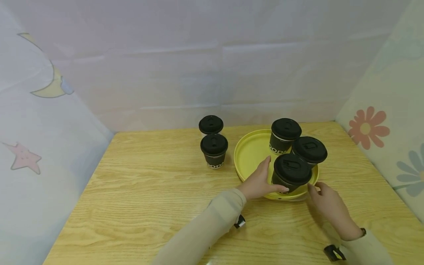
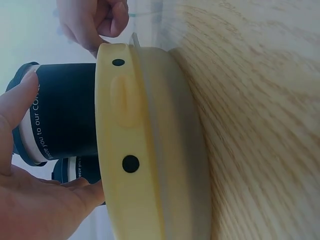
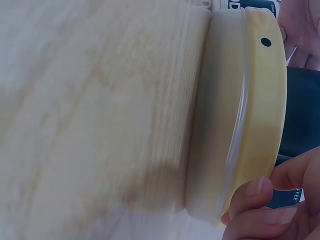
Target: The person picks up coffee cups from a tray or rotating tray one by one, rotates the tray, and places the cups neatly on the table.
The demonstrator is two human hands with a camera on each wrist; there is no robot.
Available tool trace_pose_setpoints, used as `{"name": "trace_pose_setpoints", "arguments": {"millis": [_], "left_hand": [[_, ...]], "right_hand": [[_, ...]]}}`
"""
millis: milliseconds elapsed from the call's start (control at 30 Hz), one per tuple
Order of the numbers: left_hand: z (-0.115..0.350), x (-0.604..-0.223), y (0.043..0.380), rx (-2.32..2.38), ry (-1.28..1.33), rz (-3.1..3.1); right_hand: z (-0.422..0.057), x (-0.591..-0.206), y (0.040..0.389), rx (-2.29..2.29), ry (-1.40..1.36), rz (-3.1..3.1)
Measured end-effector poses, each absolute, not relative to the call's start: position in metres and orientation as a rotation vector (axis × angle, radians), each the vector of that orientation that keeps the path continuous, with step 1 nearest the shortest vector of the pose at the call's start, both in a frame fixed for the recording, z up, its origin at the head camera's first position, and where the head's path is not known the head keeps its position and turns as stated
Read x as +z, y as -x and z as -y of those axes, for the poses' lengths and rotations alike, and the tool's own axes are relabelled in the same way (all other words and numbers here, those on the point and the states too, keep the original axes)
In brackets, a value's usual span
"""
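Note:
A round yellow tray with a raised rim sits on the right of the table, carrying three black paper coffee cups with black lids. The front coffee cup is in my left hand, thumb across its near side and fingers along its left. Behind it stand a right coffee cup and a back coffee cup. At the tray's right front edge my right hand pinches the rim. In the left wrist view the front cup's sleeve stands upright, its base hidden behind the rim.
Two more lidded cups, a nearer one and a farther one, stand on the wooden table left of the tray. A pale cloth backdrop closes off the table's back, with patterned cloth at both sides.

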State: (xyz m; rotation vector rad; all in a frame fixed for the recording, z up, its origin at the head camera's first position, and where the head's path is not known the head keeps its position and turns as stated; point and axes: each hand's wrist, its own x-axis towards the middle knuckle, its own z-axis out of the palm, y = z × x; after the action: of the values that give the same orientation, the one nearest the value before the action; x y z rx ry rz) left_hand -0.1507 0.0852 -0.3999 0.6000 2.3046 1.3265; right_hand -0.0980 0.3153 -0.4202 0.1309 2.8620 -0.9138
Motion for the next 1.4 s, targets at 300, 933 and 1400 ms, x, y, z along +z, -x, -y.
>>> {"name": "trace_pose_setpoints", "arguments": {"millis": [300, 933, 1400], "left_hand": [[-0.09, -0.402, 0.156, 1.375, -0.623, -2.24], [-0.094, -0.41, 0.166, 1.425, -0.787, -2.229], [-0.106, -0.418, 0.174, 1.578, -0.843, -2.033]], "right_hand": [[-0.312, -0.419, 0.096, -0.914, -0.133, -2.844], [-0.312, -0.421, 0.094, -0.913, -0.125, -2.88], [-0.312, -0.419, 0.095, -0.906, -0.12, -2.86]]}}
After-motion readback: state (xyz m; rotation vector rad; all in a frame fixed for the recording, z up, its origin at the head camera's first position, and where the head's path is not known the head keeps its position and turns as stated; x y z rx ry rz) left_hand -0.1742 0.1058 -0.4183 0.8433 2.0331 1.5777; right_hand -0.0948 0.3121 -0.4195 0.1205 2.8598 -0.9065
